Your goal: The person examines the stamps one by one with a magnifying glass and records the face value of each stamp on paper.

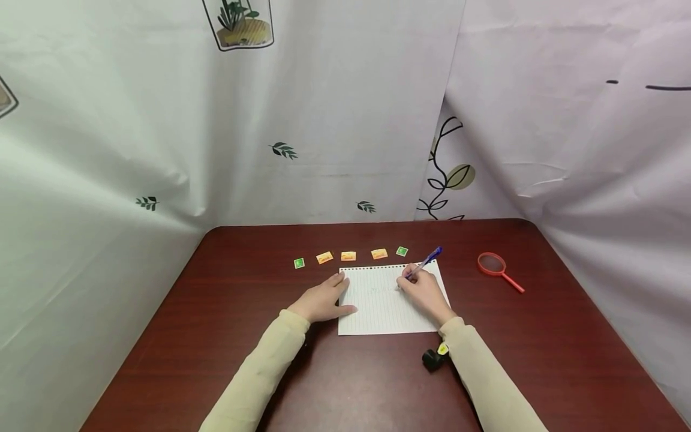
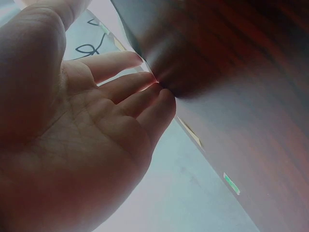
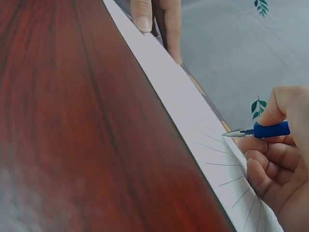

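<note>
A lined sheet of paper [image 1: 372, 315] with a row of punched holes along its far edge lies on the dark red table. My right hand [image 1: 423, 294] pinches a blue pen [image 1: 430, 259] over the sheet's right half. In the right wrist view the tip of the pen [image 3: 271, 130] is right at the paper, and the side of the hand [image 3: 285, 164] rests by it. On the sheet's left edge rests my left hand [image 1: 324, 300], fingers extended and thumb spread over the paper. The left wrist view shows that palm [image 2: 87, 130] with straight fingers. Faint writing marks the sheet's middle.
Beyond the paper runs a row of small stamps: a green one [image 1: 299, 263], several orange ones [image 1: 348, 256] and another green one [image 1: 402, 251]. A red magnifying glass [image 1: 492, 264] lies to the right. White printed cloth [image 1: 345, 120] hangs behind the table [image 1: 227, 288].
</note>
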The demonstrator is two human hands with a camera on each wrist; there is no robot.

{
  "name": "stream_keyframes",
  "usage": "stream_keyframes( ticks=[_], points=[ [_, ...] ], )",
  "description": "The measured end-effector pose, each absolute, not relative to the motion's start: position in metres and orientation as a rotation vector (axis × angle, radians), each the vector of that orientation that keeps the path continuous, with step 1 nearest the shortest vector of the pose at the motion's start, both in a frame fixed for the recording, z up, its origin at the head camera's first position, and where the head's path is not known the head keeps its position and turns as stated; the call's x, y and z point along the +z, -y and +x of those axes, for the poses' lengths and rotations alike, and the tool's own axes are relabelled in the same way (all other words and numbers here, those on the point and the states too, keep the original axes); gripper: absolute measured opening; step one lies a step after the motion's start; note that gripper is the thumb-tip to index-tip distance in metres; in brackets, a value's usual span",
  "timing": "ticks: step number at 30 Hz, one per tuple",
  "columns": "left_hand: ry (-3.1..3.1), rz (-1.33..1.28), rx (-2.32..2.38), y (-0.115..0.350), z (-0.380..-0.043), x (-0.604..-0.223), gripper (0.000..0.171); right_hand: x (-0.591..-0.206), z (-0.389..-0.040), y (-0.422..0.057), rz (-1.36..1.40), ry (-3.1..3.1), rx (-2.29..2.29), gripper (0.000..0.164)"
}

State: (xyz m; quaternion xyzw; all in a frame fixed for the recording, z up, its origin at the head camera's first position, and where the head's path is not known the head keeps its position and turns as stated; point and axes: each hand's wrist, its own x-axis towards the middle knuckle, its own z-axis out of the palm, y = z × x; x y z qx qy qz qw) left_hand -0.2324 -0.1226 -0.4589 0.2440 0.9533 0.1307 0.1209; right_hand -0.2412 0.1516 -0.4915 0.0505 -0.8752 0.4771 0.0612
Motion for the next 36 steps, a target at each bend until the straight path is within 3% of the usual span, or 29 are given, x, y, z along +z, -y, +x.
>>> stream_keyframes(
  ticks=[36],
  points=[
    [-2.787, 0.724, 0.375, 0.1237, -0.2338, -0.461, 0.079, -0.4926, -0.2429, -0.1519, 0.115, 2.652, 1.426, 0.006]
  ],
)
